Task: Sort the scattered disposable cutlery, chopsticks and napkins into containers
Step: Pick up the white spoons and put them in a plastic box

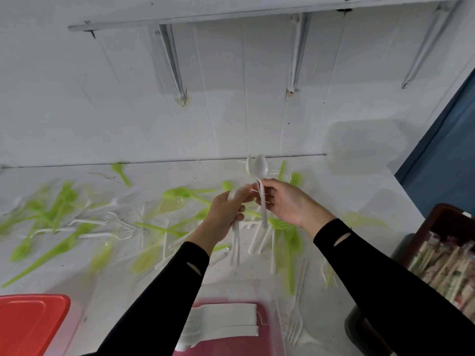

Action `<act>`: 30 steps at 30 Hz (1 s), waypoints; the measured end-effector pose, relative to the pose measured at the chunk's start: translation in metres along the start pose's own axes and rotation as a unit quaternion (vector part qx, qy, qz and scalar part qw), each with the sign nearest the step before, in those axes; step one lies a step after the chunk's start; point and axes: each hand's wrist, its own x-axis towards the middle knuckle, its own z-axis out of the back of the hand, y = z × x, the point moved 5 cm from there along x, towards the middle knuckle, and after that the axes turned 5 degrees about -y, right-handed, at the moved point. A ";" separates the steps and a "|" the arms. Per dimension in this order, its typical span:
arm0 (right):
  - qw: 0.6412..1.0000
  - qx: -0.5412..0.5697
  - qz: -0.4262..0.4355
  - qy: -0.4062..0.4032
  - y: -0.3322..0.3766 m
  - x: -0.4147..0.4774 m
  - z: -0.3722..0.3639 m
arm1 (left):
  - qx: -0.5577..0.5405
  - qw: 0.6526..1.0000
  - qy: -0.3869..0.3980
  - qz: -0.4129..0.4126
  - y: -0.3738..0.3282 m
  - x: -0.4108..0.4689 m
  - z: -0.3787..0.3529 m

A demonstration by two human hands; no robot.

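Observation:
My right hand (288, 201) holds a white plastic spoon (261, 181) upright by its handle, bowl up, above the middle of the table. Close beside it on the left, my left hand (226, 211) grips a bunch of white cutlery (235, 242) whose handles hang down below the fist. Green spoons and forks (59, 201) and white forks (113, 219) lie scattered over the white table (334, 253). A red container (267, 330) at the near edge holds stacked white cutlery (221, 322).
A red lid (30, 322) lies at the near left. A clear lidded box (365, 147) stands at the back right by the wall. A dark box with wrapped chopsticks or napkins (442, 263) sits at the right edge.

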 end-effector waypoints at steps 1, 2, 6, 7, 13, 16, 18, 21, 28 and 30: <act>1.000 -0.004 0.000 -0.010 0.000 0.000 0.002 | -0.031 0.999 -0.031 -0.005 -0.002 0.003 0.004; 1.000 -0.016 -0.002 -0.016 0.000 -0.001 0.004 | -0.070 0.996 -0.056 -0.008 -0.003 0.005 0.009; 0.995 -0.103 -0.015 0.001 -0.005 -0.006 -0.001 | -0.175 0.983 -0.057 -0.029 -0.005 0.010 0.018; 0.992 -0.124 -0.014 0.008 -0.007 -0.006 -0.003 | -0.179 0.982 -0.048 -0.039 -0.005 0.010 0.018; 0.979 -0.203 -0.003 0.029 -0.017 -0.007 -0.008 | -0.138 0.988 -0.056 -0.050 -0.006 0.011 0.023; 0.977 -0.212 -0.016 0.029 -0.020 -0.007 -0.008 | -0.125 0.990 -0.056 -0.041 0.000 0.016 0.024; 0.980 -0.194 -0.035 0.024 -0.022 -0.007 -0.008 | -0.115 0.990 -0.069 -0.040 0.001 0.017 0.024; 0.980 -0.188 -0.052 0.027 -0.023 -0.008 -0.008 | -0.095 0.991 -0.078 -0.047 0.003 0.019 0.023; 0.972 -0.219 -0.054 0.060 -0.030 -0.012 -0.012 | -0.035 0.992 -0.117 -0.042 0.007 0.018 0.027; 0.968 -0.234 -0.059 0.074 -0.035 -0.012 -0.014 | -0.050 0.992 -0.104 -0.041 0.005 0.014 0.024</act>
